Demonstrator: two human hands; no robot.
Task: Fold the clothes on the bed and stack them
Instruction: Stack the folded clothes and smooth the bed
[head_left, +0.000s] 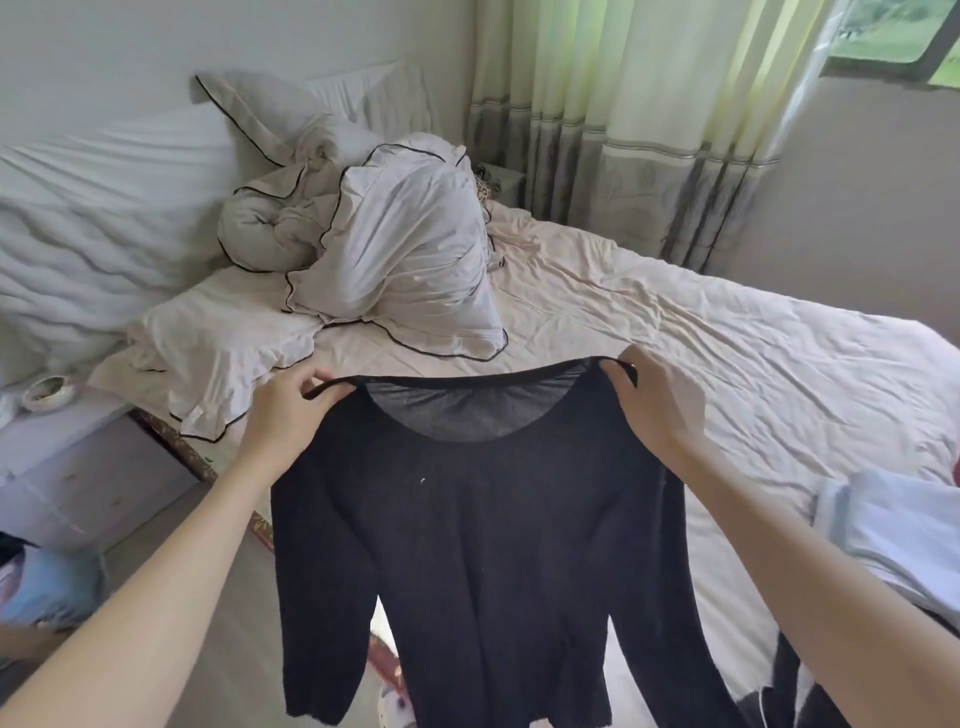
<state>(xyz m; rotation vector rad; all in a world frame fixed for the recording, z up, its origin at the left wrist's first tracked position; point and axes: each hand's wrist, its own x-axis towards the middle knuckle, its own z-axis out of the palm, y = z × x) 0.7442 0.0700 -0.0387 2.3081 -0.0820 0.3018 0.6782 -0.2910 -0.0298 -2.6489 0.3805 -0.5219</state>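
A black long-sleeved top (483, 561) hangs in the air in front of me, over the near edge of the bed (727, 364). My left hand (288, 415) pinches its left shoulder at the neckline. At the other shoulder, my right hand (657, 400) pinches the cloth the same way. The wide neckline is stretched between the two hands and both sleeves hang down. A light blue and white garment (898, 540) lies on the bed at the right edge. Dark clothing (810, 696) shows at the bottom right.
A bunched white duvet with black piping (405, 249) and a pillow (228, 332) fill the head of the bed. A white bedside cabinet (78, 467) stands at the left with a small bowl (47, 392) on it. Curtains (649, 104) hang behind the bed.
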